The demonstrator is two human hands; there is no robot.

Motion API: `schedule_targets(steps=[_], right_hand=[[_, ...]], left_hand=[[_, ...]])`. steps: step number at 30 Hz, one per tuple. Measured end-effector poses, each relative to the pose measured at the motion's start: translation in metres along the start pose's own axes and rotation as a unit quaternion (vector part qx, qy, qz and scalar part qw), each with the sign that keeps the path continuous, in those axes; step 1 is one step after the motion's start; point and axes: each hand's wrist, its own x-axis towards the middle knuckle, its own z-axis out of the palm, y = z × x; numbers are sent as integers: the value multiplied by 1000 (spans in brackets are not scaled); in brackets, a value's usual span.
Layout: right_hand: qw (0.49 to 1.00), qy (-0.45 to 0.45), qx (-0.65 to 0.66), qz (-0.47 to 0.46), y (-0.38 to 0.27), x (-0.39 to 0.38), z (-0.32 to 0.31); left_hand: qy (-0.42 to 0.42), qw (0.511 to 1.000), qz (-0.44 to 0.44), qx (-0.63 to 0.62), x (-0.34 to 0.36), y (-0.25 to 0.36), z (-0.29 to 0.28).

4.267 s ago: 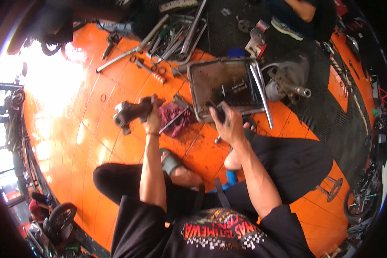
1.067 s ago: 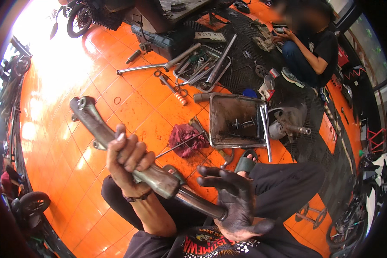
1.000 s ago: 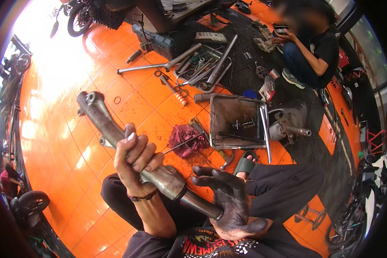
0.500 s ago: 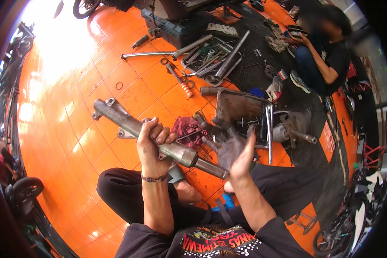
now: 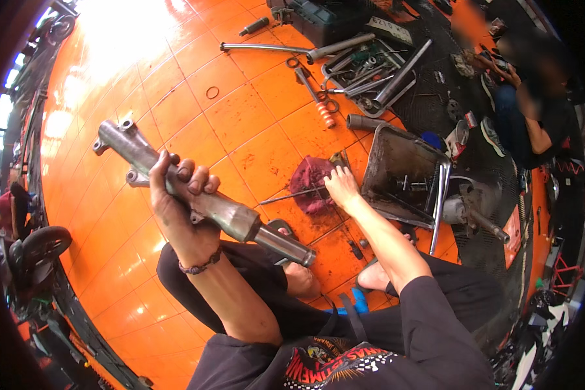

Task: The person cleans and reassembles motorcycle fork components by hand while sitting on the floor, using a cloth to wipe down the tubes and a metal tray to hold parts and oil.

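My left hand (image 5: pixel 187 185) is wrapped round a grey metal motorcycle fork leg (image 5: pixel 224 218), raised above the floor and tilted. Its end with bolt lugs points to the far left, and its thinner tube to the near right. My right hand (image 5: pixel 342 185) is down at the right edge of a dark red rag (image 5: pixel 309 182) on the tiles. Its fingers are curled, and their tips are partly hidden, so what they grip does not show. Across the rag lies a thin dark rod (image 5: pixel 283 197), one end reaching close to those fingers.
Right of the rag stands a grimy metal tray (image 5: pixel 390 156) with small parts. Beyond it are a spring-like coil (image 5: pixel 325 116), a tray of tools and tubes (image 5: pixel 370 75) and a dark case (image 5: pixel 325 23). A person (image 5: pixel 536 104) sits at the far right. Motorcycle parts line both sides.
My right hand has left the lower end of the fork leg and reached down and away to the rag. The left hand has shifted left with the fork leg. The view has turned.
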Motion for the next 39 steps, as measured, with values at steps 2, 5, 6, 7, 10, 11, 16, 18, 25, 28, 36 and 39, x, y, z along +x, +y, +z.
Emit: schedule_targets(steps=[2, 5, 6, 7, 10, 11, 16, 18, 25, 28, 36, 39], right_hand=[[998, -24, -32, -55, 1, 8, -3], [996, -9, -55, -74, -2, 9, -14], [997, -2, -32, -74, 0, 8, -19], [997, 4, -10, -76, 1, 7, -33], [995, 53, 7, -79, 6, -4, -81], [994, 72, 3, -77, 8, -11, -99], [988, -62, 138, 43, 16, -51, -219], [951, -165, 255, 66, 15, -72, -276], [905, 170, 367, 130, -9, -135, -280], [910, 205, 343, 115, -25, -154, -295], [953, 195, 144, 182, -51, -135, -194], [936, 176, 225, 204, -43, -141, -223]], left_hand=[[17, 1000, 18, -13, 4, 10, -11], [40, 998, 33, -22, 6, 20, -30], [32, 998, 25, -38, 8, 22, -35], [27, 998, 18, -54, 11, 25, -40], [10, 995, 2, -99, 9, 30, -44], [9, 994, 1, -106, 9, 30, -44], [-13, 990, -12, -140, 1, 34, -44], [-29, 988, -17, -148, -3, 37, -41], [-61, 978, -34, -196, -11, 34, -32], [-41, 981, -36, -187, -10, 35, -38], [-51, 983, -38, -174, -10, 18, -23], [-52, 982, -74, -165, -5, 11, -29]])
